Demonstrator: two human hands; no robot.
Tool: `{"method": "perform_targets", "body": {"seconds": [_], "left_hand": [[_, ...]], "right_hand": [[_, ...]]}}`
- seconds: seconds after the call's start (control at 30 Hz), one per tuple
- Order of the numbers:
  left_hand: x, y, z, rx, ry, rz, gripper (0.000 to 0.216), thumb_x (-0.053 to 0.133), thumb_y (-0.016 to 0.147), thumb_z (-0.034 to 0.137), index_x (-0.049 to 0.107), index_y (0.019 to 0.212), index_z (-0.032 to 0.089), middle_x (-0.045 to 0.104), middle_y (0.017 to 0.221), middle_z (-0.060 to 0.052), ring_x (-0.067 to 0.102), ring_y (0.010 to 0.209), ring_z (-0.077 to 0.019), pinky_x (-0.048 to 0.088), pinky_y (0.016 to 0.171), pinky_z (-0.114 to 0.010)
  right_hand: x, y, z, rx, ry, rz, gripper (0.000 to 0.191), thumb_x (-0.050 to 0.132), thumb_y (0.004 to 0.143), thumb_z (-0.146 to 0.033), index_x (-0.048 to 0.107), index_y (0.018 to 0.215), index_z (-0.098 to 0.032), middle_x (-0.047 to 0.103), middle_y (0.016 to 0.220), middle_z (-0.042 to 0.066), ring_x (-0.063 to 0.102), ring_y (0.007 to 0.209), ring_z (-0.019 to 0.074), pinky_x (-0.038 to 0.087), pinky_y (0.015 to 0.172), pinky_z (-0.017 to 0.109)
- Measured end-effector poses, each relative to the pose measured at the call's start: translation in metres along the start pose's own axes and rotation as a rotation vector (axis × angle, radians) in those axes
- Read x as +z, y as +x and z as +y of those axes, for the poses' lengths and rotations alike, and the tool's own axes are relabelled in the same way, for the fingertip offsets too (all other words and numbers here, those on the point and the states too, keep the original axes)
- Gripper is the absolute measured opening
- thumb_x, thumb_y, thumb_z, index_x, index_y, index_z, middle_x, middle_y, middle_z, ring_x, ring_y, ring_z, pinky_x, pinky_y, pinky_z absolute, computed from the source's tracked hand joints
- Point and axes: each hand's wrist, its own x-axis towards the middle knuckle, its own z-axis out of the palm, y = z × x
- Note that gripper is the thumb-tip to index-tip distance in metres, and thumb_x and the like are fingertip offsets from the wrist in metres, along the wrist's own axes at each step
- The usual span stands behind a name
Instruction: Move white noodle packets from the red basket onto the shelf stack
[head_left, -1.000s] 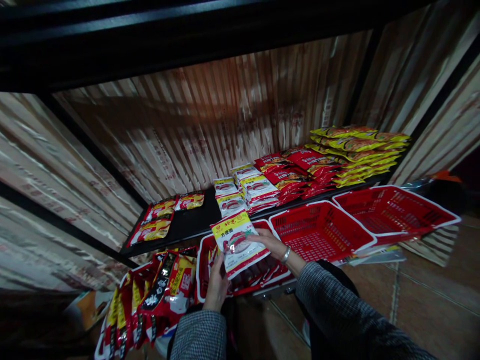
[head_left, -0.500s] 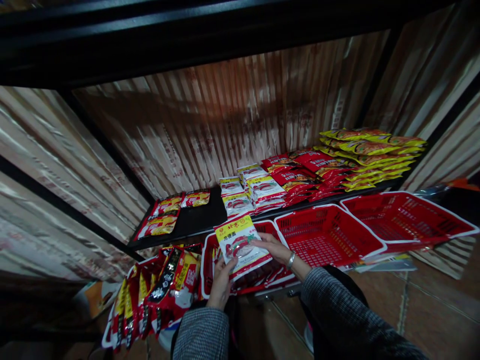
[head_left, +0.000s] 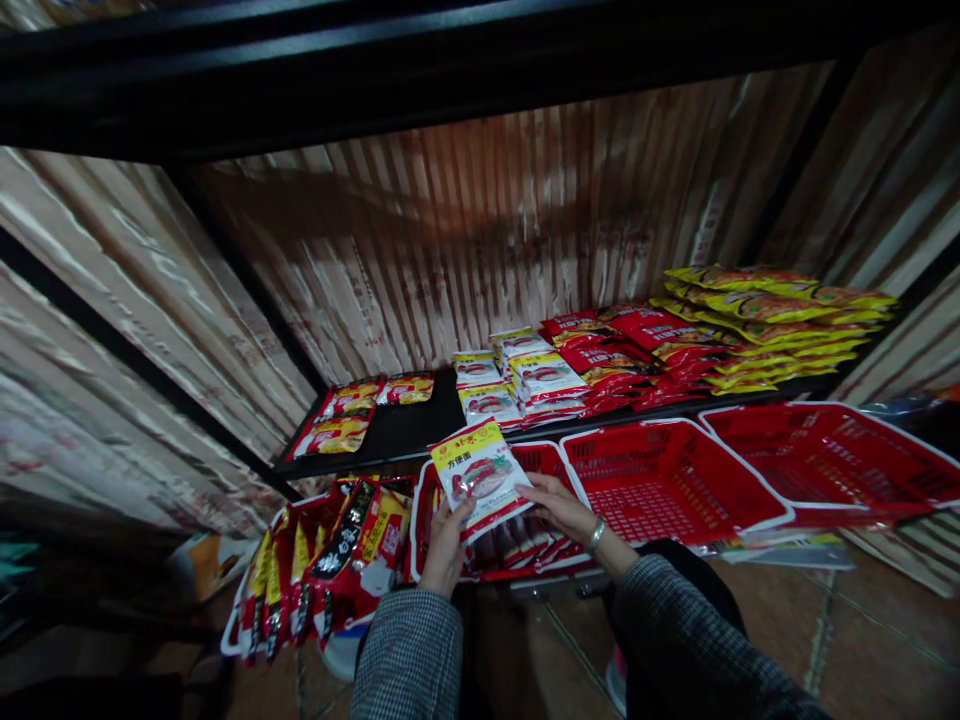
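My left hand (head_left: 448, 543) grips the lower left corner of a white, yellow and red packet of instant noodles (head_left: 481, 478), its printed front facing up. At the packet's right edge, the fingers of my right hand (head_left: 556, 507) hold it too; a silver bracelet circles that wrist. Beneath the packet stands a red basket (head_left: 568, 470) with similar packets inside. Just beyond, on a black shelf (head_left: 409, 428), lie stacks of matching white packets (head_left: 551, 375).
Red noodle packets (head_left: 600, 360) and yellow ones (head_left: 772, 305) are piled along the shelf to the right. A few red-yellow packets (head_left: 341, 432) lie at its left end. Two more red baskets (head_left: 667, 480) stand at right; a filled basket (head_left: 236, 600) stands at left.
The shelf and baskets have shifted slightly rightward in view. The packet stays in both hands, turned a little, and my right hand's grip has moved slightly down its right edge.
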Motion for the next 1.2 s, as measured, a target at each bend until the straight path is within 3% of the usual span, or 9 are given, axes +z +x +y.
{"method": "perform_targets", "body": {"seconds": [0.13,0.33,0.53,0.67,0.9,1.1,1.2], "left_hand": [[0.002,0.009,0.009,0.038,-0.020,-0.003,0.046,0.084,0.047,0.020,0.067,0.090,0.011,0.074,0.085,-0.011,0.070,0.086,-0.0282,0.055,0.082,-0.038],[0.016,0.041,0.045,0.078,0.030,-0.025,0.034,0.081,0.049,0.016,0.068,0.080,0.010,0.073,0.074,-0.011,0.070,0.074,-0.0257,0.055,0.077,-0.038],[0.036,0.097,0.077,0.096,0.075,-0.020,0.028,0.078,0.051,0.013,0.068,0.077,0.009,0.070,0.065,-0.009,0.068,0.065,-0.0238,0.054,0.069,-0.036],[0.049,0.138,0.089,0.140,0.127,-0.018,0.027,0.079,0.050,0.013,0.068,0.075,0.010,0.069,0.064,-0.007,0.067,0.069,-0.0242,0.054,0.071,-0.037],[0.072,0.199,0.100,0.138,0.218,-0.086,0.021,0.078,0.053,0.007,0.068,0.071,0.010,0.069,0.063,-0.007,0.067,0.072,-0.0250,0.054,0.073,-0.038],[0.089,0.245,0.095,0.237,0.251,-0.061,0.022,0.079,0.055,0.011,0.065,0.071,0.010,0.068,0.064,-0.007,0.067,0.071,-0.0241,0.053,0.073,-0.039],[0.096,0.268,0.093,0.272,0.263,-0.049,0.026,0.080,0.056,0.015,0.064,0.076,0.010,0.068,0.066,-0.006,0.067,0.071,-0.0220,0.053,0.073,-0.037]], "right_hand": [[0.001,0.008,-0.004,-0.029,0.009,0.013,0.036,0.079,0.063,-0.042,0.069,0.089,-0.019,0.072,0.086,0.004,0.067,0.078,0.0168,0.053,0.070,0.029],[0.011,0.044,-0.028,-0.092,0.028,0.057,0.032,0.078,0.063,-0.033,0.070,0.091,-0.021,0.071,0.089,0.003,0.065,0.083,0.0187,0.054,0.079,0.035],[0.018,0.077,-0.045,-0.194,0.145,0.117,0.060,0.076,0.065,-0.027,0.058,0.121,-0.033,0.066,0.078,-0.004,0.063,0.089,0.0165,0.048,0.096,0.039],[0.016,0.104,-0.052,-0.211,0.187,0.077,0.038,0.073,0.066,-0.031,0.067,0.104,-0.027,0.068,0.096,0.001,0.060,0.101,0.0183,0.042,0.102,0.039],[0.001,0.161,-0.053,-0.233,0.217,0.168,0.022,0.075,0.061,-0.029,0.065,0.081,-0.023,0.066,0.100,0.005,0.056,0.109,0.0207,0.042,0.102,0.038],[-0.009,0.209,-0.049,-0.256,0.111,0.257,0.023,0.069,0.065,-0.031,0.060,0.084,-0.022,0.064,0.098,0.004,0.055,0.110,0.0207,0.042,0.099,0.038],[-0.013,0.237,-0.048,-0.312,-0.069,0.215,0.024,0.062,0.072,-0.037,0.060,0.091,-0.022,0.063,0.101,0.006,0.054,0.111,0.0220,0.043,0.096,0.039]]}}
